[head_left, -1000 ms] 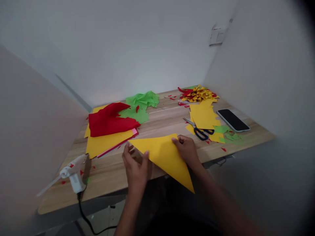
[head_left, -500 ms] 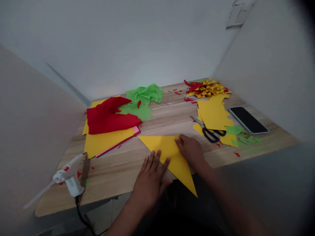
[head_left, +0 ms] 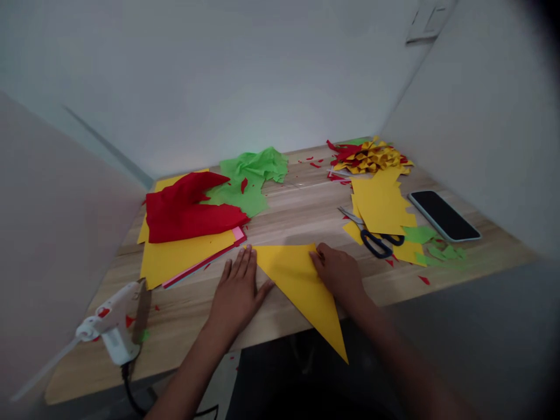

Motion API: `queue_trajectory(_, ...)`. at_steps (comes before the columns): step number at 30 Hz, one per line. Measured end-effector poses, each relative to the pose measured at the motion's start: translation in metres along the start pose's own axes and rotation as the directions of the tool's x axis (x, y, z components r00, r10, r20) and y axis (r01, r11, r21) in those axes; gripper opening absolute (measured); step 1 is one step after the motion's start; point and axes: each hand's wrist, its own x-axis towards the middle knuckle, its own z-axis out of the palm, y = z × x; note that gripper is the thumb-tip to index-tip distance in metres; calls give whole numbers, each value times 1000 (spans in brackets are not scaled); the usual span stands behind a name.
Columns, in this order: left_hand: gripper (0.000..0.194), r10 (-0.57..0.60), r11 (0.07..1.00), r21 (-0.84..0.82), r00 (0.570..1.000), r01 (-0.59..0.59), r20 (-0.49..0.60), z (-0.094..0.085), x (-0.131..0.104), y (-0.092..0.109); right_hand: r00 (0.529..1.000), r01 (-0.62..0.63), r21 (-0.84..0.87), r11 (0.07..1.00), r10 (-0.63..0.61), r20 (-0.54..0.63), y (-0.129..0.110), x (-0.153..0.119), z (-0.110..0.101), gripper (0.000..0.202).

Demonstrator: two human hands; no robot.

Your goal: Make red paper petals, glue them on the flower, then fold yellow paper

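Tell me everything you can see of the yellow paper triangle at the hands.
The yellow paper triangle is plain, matte and straight-edged, seemingly a folded sheet of paper or thin card. It lies mostly flat on the wood-grain table, with one long, sharp corner jutting past the near edge. The left hand, laid flat, has its fingertips at the left corner; the right hand grips the far right corner, partly hiding it.

1 head view, forward and down
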Motion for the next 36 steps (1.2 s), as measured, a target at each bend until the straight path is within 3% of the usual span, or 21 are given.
queue_trajectory(5, 69, -57, 998, 30, 996, 59, -67, -2, 9, -10, 1000, 0, -1, 1000, 0, -4, 0, 0, 1, 20)
queue_trajectory(8, 67, -84, 994, 56, 992, 89, -89, -5, 2, 2, 1000, -5, 1, 1000, 5, -17, 1, -1, 2, 21)
queue_trajectory(11, 68, 98, 995, 41, 994, -96, -42, -2, -19, 32, 999, 30, 19, 999, -30, -13, 3, -1, 2, 22)
queue_trajectory(13, 72, 272, 962, -2, 962, -272, 10, 2, -34, 52, 998, 64, 40, 997, -64, 9, 4, -1, 0, 23)
queue_trajectory(15, 76, 299, 954, -25, 953, -299, 36, 6, -44, 62, 997, 72, 57, 996, -74, 31, 5, -1, -2, 23)
queue_trajectory(17, 75, 234, 972, -21, 972, -233, 33, 7, -46, 60, 997, 61, 63, 996, -64, 42, 5, -1, -4, 22)
queue_trajectory(20, 70, 132, 991, -12, 991, -132, 3, 5, -40, 41, 998, 56, 68, 996, -58, 34, 5, -1, -4, 23)
queue_trajectory(26, 68, 17, 1000, 17, 999, -16, -29, -1, -29, -1, 999, 43, 79, 996, -45, 24, 6, -1, -1, 25)
queue_trajectory(30, 69, -68, 995, 63, 996, 72, -61, -2, -28, -14, 999, 49, 61, 997, -50, 12, 6, -2, -1, 24)
queue_trajectory(32, 69, -21, 996, 82, 998, 26, -55, -1, -32, -10, 999, 52, 48, 997, -52, 7, 5, -2, 0, 23)
queue_trajectory(36, 70, 216, 974, 71, 976, -215, -8, 2, -52, 15, 999, 49, 37, 998, -49, 12, 4, -2, -1, 22)
